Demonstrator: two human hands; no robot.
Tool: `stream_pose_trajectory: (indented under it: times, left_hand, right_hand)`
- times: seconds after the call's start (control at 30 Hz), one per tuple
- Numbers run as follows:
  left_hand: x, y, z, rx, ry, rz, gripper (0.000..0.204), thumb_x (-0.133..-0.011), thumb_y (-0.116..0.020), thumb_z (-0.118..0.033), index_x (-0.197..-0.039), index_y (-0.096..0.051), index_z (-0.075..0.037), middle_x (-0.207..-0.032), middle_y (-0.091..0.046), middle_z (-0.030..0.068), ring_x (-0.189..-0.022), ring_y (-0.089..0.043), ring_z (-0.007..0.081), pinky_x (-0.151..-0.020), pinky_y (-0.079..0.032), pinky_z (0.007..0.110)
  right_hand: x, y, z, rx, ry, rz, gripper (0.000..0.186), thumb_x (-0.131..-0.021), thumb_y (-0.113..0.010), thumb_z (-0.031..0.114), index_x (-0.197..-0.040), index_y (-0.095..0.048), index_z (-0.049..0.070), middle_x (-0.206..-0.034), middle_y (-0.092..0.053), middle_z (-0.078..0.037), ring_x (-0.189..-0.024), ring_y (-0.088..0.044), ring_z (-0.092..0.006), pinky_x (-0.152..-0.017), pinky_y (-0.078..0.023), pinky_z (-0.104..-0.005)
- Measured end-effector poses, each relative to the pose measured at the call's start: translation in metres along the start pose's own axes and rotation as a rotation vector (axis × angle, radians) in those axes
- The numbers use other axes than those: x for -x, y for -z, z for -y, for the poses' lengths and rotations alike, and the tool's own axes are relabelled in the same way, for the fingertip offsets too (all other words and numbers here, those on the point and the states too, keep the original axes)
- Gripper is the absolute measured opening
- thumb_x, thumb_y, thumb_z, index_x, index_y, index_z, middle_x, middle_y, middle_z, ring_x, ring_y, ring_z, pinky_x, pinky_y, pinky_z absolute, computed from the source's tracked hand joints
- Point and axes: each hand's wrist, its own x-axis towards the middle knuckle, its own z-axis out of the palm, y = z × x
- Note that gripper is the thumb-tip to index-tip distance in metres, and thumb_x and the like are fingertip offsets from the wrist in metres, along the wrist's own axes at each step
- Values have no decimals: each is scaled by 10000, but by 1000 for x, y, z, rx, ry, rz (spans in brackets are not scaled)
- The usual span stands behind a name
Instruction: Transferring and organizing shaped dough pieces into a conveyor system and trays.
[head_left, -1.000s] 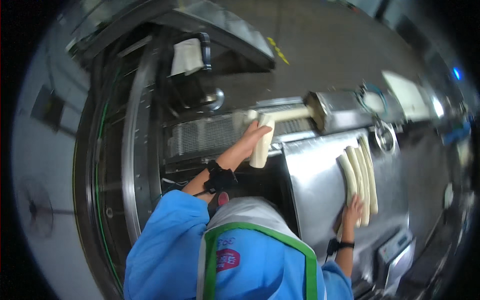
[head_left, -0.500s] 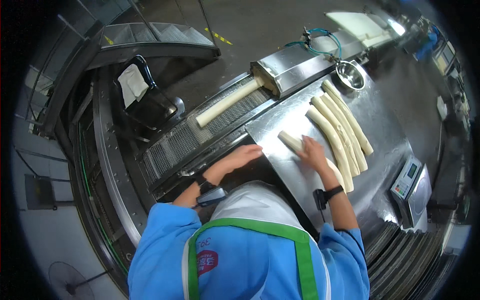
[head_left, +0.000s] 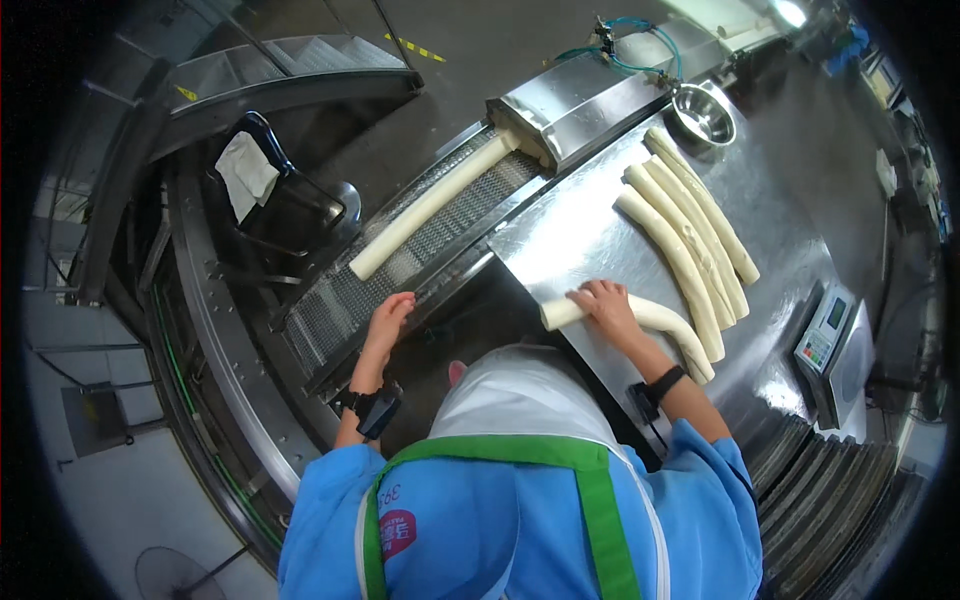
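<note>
Head view: left hand (head_left: 390, 318) empty, loosely curled; right hand (head_left: 606, 305) grasps a pale dough log (head_left: 668, 322) near its left end, on the counter (head_left: 545, 250). Probably soft and sag-prone, it suits cradling mid-length. Other dough logs (head_left: 676, 262) lie beyond.

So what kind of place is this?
Probably a food factory, perhaps one working with dough: a long pale roll lies on a mesh conveyor, more rolls on a metal table, beside a digital scale.

The right grip (head_left: 608, 310) hides part of the dough roll (head_left: 662, 320) beneath, the belt roll (head_left: 430, 210) has its far end inside a metal housing (head_left: 595, 105), and the scale display (head_left: 836, 312) is unreadably small from here.
</note>
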Motion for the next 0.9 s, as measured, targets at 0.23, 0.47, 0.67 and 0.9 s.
stream_pose_trajectory:
  times: [0.23,0.47,0.67,0.9]
  left_hand:
    - [-20,-1,-18,-125,-210,-173,257,-826,-482,-140,-1058,-526,-38,-1003,-545,41,-919,-497,152,-781,-383,263]
    - [-50,37,-9,-753,-445,-589,454,-721,-548,-126,-1161,-438,-111,-1238,-364,132,-1143,-331,329,-932,-273,448]
    - [-69,94,30,-949,-34,-526,544,-674,-608,-246,-1181,-433,-155,-1150,-473,101,-1085,-425,280,-895,-298,471]
    - [-54,114,42,-1018,-89,-586,395,-578,-657,-254,-949,-565,-156,-976,-533,94,-933,-510,282,-780,-387,436]
  right_hand:
    - [-94,1,-34,227,-237,-199,399,-751,-464,110,-1140,-487,196,-950,-514,-72,-920,-478,-244,-771,-364,-400]
    - [-74,8,-92,419,-355,-309,516,-742,-477,94,-1240,-342,65,-1152,-449,-113,-1036,-433,-270,-872,-347,-380]
    - [-19,12,-59,384,-368,-396,502,-762,-415,28,-1254,-322,11,-1248,-385,-163,-1158,-352,-310,-964,-241,-462]
    - [101,4,-55,93,-305,-488,489,-762,-369,26,-1244,-315,-38,-1272,-351,-209,-1184,-329,-328,-1006,-247,-377]
